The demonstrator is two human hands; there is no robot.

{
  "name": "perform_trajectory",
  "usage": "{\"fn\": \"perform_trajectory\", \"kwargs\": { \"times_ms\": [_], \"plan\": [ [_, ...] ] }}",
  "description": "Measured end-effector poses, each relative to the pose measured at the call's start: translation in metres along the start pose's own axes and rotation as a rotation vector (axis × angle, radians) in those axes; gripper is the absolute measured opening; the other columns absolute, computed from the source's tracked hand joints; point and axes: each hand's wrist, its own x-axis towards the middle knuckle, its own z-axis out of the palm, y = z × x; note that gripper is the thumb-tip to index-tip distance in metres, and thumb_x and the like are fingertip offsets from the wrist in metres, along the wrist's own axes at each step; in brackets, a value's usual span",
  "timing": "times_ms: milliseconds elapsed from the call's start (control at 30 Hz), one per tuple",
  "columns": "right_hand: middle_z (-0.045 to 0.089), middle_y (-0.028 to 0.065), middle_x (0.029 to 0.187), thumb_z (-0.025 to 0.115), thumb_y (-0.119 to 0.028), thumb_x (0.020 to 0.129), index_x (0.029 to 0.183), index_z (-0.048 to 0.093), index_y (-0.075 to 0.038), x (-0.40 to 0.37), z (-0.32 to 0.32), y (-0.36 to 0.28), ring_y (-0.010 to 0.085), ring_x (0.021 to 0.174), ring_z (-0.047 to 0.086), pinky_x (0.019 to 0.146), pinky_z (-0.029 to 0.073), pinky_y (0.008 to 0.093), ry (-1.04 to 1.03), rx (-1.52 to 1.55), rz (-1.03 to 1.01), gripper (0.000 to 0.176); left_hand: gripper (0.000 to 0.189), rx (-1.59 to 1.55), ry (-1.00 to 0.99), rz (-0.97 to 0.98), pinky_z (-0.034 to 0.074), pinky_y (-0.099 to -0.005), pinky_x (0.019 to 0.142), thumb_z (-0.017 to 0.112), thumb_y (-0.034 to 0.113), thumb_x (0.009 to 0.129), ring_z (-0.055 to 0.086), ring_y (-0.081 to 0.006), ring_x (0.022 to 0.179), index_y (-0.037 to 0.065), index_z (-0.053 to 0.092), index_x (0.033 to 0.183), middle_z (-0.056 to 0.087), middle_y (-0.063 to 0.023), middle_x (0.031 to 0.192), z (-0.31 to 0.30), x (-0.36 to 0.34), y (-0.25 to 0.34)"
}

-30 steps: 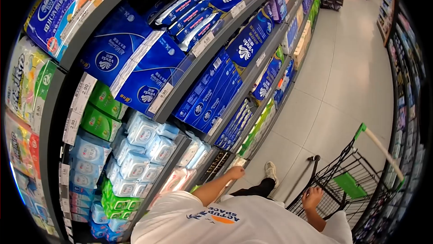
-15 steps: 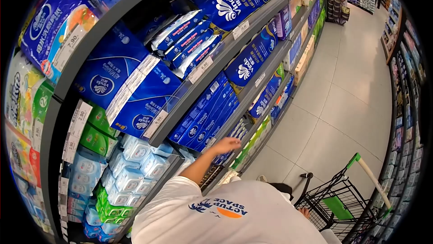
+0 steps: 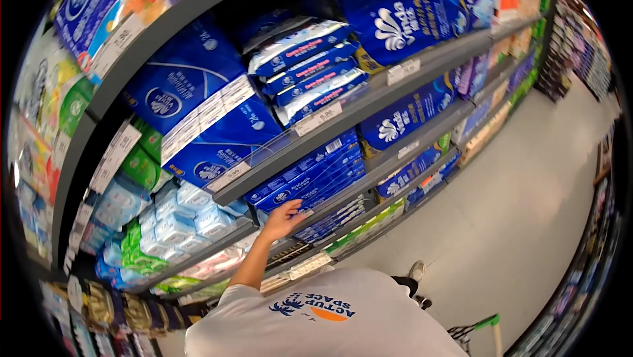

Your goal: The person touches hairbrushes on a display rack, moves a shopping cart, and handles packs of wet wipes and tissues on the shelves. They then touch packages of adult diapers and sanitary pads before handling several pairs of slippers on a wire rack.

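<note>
My left hand reaches out at the front of a shelf, empty, its fingers loosely bent and apart. Its fingertips overlap the lower edge of a stack of long blue Vinda tissue boxes in this view. Just above are a large blue Vinda tissue pack and a pile of blue-and-white wipes packs. Left of the hand sit pale blue packs in stacks. My right hand is out of the frame.
A shopping cart shows partly at the bottom right, beside my body. The tiled aisle floor runs along the shelves. Grey shelf edges with price tags stick out at several heights. Another stocked shelf lines the far right.
The view has swung, so the cart has mostly slid out at the bottom right. My left hand has come in front of the blue tissue boxes, its fingers loosened. My right hand has left the view.
</note>
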Motion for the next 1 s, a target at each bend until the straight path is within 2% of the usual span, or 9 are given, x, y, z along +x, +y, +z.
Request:
{"fn": "perform_trajectory", "kwargs": {
  "times_ms": [100,200,333,367,533,567,867,933,1000],
  "plan": [
    [0.067,0.0226,0.094,0.057,-0.021,0.081,0.091,0.064,0.002,0.157,-0.073,-0.034,0.0415,0.088,0.063,0.074,0.051,0.0487,-0.193,0.250,0.037,0.025,0.024,-0.239,0.623,0.081,0.049,-0.0247,0.078,0.065,0.017,0.091,0.062,-0.0114,0.087,0.002,0.065,0.109,0.069,-0.0051,0.095,-0.002,-0.037,0.009],
    [0.066,0.0201,0.074,0.058,-0.028,0.088,0.088,0.063,0.007,0.249,-0.212,-0.183,0.0281,0.070,0.064,0.066,0.049,0.0425,0.237,0.651,-0.323,0.036,0.027,-0.353,1.078,0.052,0.045,-0.0242,0.086,0.055,0.021,0.098,0.059,-0.0117,0.099,0.000,0.062,0.114,0.065,-0.0081,0.108,0.007,-0.057,0.005],
    [0.065,0.0089,0.086,0.059,-0.043,0.093,0.104,0.064,0.006,0.277,-0.326,-0.360,0.0150,0.077,0.054,0.071,0.044,0.0281,-0.342,1.033,-0.636,0.051,0.073,-0.770,0.950,-0.009,0.022,-0.0381,0.112,0.037,0.056,0.099,0.036,-0.0269,0.136,-0.002,0.035,0.143,0.039,-0.0165,0.147,0.018,-0.042,0.024],
    [0.062,0.0141,0.121,0.056,-0.059,0.088,0.124,0.057,0.003,0.274,-0.343,-0.392,0.0215,0.110,0.058,0.095,0.042,0.0336,-0.529,0.919,-0.603,0.072,0.079,-0.812,0.865,-0.001,0.019,-0.0389,0.113,0.034,0.062,0.096,0.033,-0.0285,0.136,0.000,0.034,0.144,0.039,-0.0159,0.147,0.015,-0.036,0.021],
    [0.037,0.0136,0.150,0.042,-0.075,0.085,0.147,0.034,-0.008,0.289,-0.310,-0.497,0.0275,0.139,0.032,0.113,0.022,0.0444,-0.910,0.822,-0.537,0.091,0.092,-1.028,0.828,-0.195,0.015,-0.0423,0.113,0.030,0.076,0.088,0.033,-0.0304,0.135,0.004,0.034,0.145,0.039,-0.0130,0.147,0.006,-0.003,-0.002],
    [0.037,0.0136,0.150,0.042,-0.075,0.085,0.147,0.034,-0.008,0.282,-0.306,-0.501,0.0275,0.139,0.032,0.113,0.022,0.0444,-0.924,0.805,-0.547,0.091,0.105,-1.028,0.744,-0.156,0.006,-0.0450,0.115,0.035,0.080,0.084,0.015,-0.0317,0.144,0.004,0.011,0.152,0.016,-0.0137,0.158,0.005,-0.004,0.005],
    [0.031,0.0139,0.153,0.030,-0.071,0.092,0.151,0.024,-0.010,0.263,-0.294,-0.510,0.0272,0.138,0.032,0.113,0.024,0.0385,-1.068,1.050,-0.471,0.085,0.113,-1.110,0.645,-0.374,-0.001,-0.0502,0.115,0.033,0.086,0.077,0.004,-0.0354,0.146,0.008,0.003,0.153,0.000,-0.0159,0.160,0.002,0.010,-0.028],
    [0.029,0.0144,0.153,0.030,-0.070,0.093,0.151,0.023,-0.010,0.272,-0.288,-0.508,0.0278,0.138,0.032,0.114,0.023,0.0381,-1.082,1.036,-0.454,0.084,0.099,-1.125,0.720,-0.404,0.009,-0.0467,0.115,0.032,0.080,0.084,0.021,-0.0327,0.142,0.008,0.021,0.151,0.021,-0.0131,0.157,0.007,0.010,-0.014],
    [0.030,0.0146,0.153,0.032,-0.068,0.093,0.151,0.022,-0.009,0.252,-0.312,-0.509,0.0283,0.138,0.032,0.113,0.023,0.0365,-0.892,1.026,-0.394,0.084,0.104,-1.058,0.870,-0.084,0.002,-0.0511,0.114,0.032,0.080,0.084,0.012,-0.0331,0.145,0.006,0.010,0.153,0.014,-0.0154,0.158,0.009,0.006,0.022]
  ]
}}
